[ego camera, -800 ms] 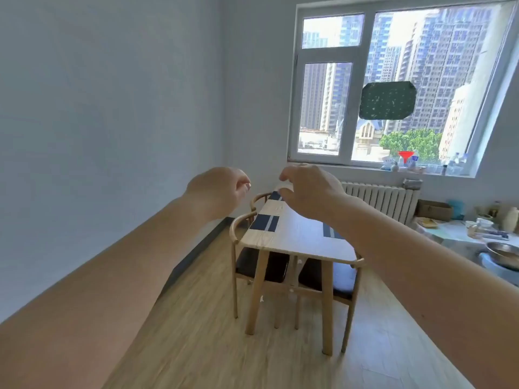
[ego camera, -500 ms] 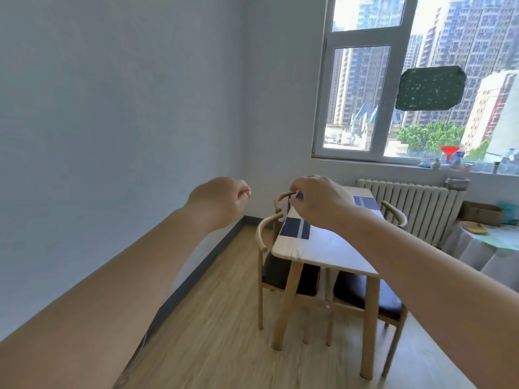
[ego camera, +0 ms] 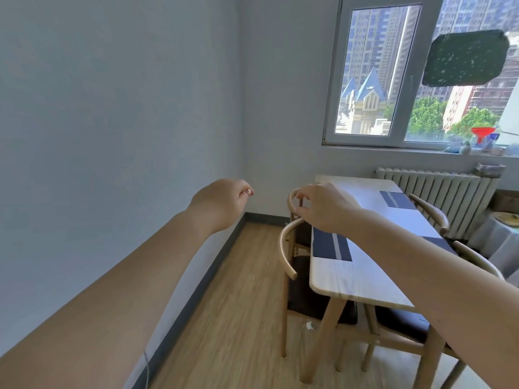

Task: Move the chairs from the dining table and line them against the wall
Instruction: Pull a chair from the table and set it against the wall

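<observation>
A light wooden dining table (ego camera: 362,273) with dark placemats stands ahead on the right. Wooden chairs with dark seats are tucked under it: a near left chair (ego camera: 285,248), a far left chair (ego camera: 291,198) behind it, and two on the right side (ego camera: 434,210) (ego camera: 477,259). Both my arms stretch forward in the air. My left hand (ego camera: 222,200) is curled in a loose fist and holds nothing, in front of the bare grey wall (ego camera: 112,130). My right hand (ego camera: 325,206) hovers with curved, parted fingers, overlapping the far left chair's backrest in the picture; I cannot tell whether it touches.
A strip of wooden floor (ego camera: 238,299) runs between the left wall and the table. A white radiator (ego camera: 438,195) sits under the window. A cloth-covered side table (ego camera: 500,237) stands at the far right. Small items and a red funnel (ego camera: 481,133) line the sill.
The view has come closer to the table and swung left, so the table and chairs look larger and lie further right. Both hands stay raised, holding nothing.
</observation>
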